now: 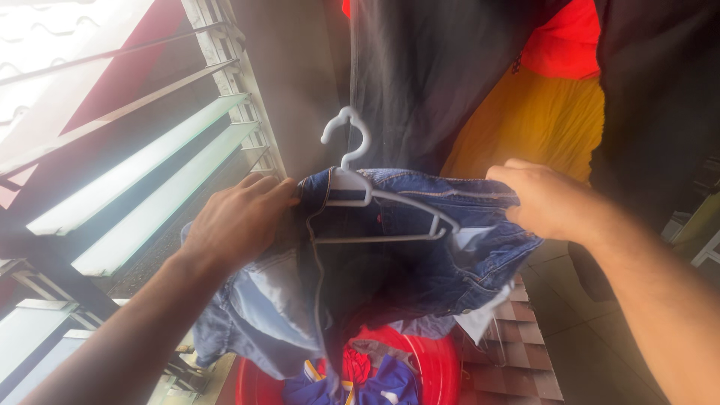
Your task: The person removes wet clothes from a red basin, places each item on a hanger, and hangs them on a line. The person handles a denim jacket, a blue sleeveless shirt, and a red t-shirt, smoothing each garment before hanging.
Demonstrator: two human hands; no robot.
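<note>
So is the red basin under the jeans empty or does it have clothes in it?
Not empty. The red basin holds crumpled garments, among them a blue piece with yellow and white trim. The jeans hide its far side, so how full cannot be told.

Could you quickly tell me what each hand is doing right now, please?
Left hand: closed on the waistband of the blue jeans, beside the white hanger.
Right hand: closed on the waistband's other end.

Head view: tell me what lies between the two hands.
Between left hand and right hand: the jeans' waistband and a white hanger.
</note>
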